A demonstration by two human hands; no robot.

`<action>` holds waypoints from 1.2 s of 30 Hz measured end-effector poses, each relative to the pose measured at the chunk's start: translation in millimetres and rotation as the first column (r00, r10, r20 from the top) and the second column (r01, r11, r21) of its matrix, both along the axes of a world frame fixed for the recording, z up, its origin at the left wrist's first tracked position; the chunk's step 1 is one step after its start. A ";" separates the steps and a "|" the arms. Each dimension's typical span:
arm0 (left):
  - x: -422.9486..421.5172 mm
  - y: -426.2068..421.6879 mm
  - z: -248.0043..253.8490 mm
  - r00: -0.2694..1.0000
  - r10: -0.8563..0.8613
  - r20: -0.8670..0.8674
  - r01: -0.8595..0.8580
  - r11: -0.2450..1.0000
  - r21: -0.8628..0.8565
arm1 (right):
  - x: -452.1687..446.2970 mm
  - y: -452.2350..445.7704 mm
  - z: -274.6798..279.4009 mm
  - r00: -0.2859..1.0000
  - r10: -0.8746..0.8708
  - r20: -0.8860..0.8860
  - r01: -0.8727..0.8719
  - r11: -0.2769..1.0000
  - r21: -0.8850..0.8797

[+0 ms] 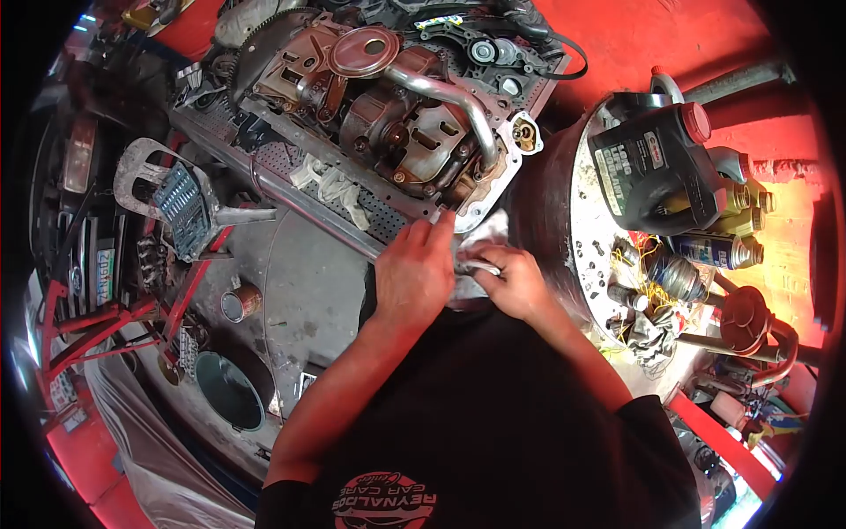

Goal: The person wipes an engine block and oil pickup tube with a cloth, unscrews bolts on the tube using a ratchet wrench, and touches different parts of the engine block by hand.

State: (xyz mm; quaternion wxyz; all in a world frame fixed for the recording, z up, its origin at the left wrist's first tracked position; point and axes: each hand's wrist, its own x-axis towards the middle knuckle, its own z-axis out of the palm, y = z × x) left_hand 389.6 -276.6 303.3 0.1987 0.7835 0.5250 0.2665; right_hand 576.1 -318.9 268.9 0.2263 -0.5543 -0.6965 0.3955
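Two bare hands work at the near edge of the engine (419, 145). The left hand (416, 271) extends its index finger forward to the engine's near corner; the other fingers curl downward, and whether they grasp anything cannot be told, as their undersides are hidden. The right hand (515, 284) has its fingers closed on a pale cloth (485, 231), with the thumb on top. The cloth lies between the two hands and extends forward from the right fingers, just beside the engine's corner.

The engine rests directly ahead of the fingers on a perforated desk (388, 218), with its internal parts exposed. A bent metal pipe (473, 113) runs over the engine, beyond the fingertips, to a round pickup (363, 51). A toothed ring (256, 55) stands at the engine's far left end. Pale gloves (335, 189) lie on the desk, forward and left of the left fingers.

To the right of the right fingers stands a drum (548, 185). Its top carries a black jug (648, 172), a spray can (716, 250) and yellow wire (654, 294).

Well to the left of the left fingers, a chair (141, 181) supports a tool case (181, 201). Lower on that side stand a small can (249, 301) and a bucket (231, 390).
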 end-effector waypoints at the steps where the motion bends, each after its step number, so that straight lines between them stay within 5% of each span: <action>1: -3.6 4.2 -1.5 0.984 -0.104 -0.143 0.122 0.985 0.126 | 2.1 -7.6 -6.6 0.993 -0.120 -0.002 0.119 0.987 -0.109; 2: -6.5 9.1 -2.0 0.983 -0.111 -0.145 0.129 0.984 0.122 | 3.0 -12.2 -10.4 0.972 -0.237 0.007 0.232 0.948 -0.218; 3: -9.4 14.5 -1.5 0.968 -0.163 -0.191 0.193 0.969 0.155 | -0.7 -11.5 -8.4 0.952 -0.280 -0.125 0.261 0.954 -0.146; 7: -13.1 35.5 -1.9 0.906 -0.240 -0.350 0.327 0.920 0.216 | 0.6 -9.0 -10.8 0.950 -0.305 -0.062 0.291 0.941 -0.172; 15: -17.9 45.4 8.6 0.809 -0.262 -0.527 0.442 0.861 0.251 | 1.5 -18.6 -14.0 0.883 -0.397 -0.252 0.338 0.908 -0.247; 22: -16.3 27.9 1.7 0.862 -0.292 -0.414 0.399 0.895 0.200 | 6.1 -23.4 -29.8 0.811 -0.511 -0.283 0.413 0.844 -0.341; 25: -16.9 22.5 -10.8 0.873 -0.216 -0.437 0.346 0.906 0.245 | 4.0 -21.3 -30.1 0.823 -0.496 -0.276 0.424 0.861 -0.281; 27: -15.7 13.5 -13.0 0.911 -0.113 -0.397 0.174 0.977 0.120 | 4.5 -19.2 -31.2 0.824 -0.494 -0.277 0.423 0.862 -0.279; 36: 0.1 0.9 -13.1 0.907 -0.054 -0.419 0.112 0.987 0.116 | 4.8 -10.1 -30.8 0.817 -0.468 -0.336 0.407 0.882 -0.237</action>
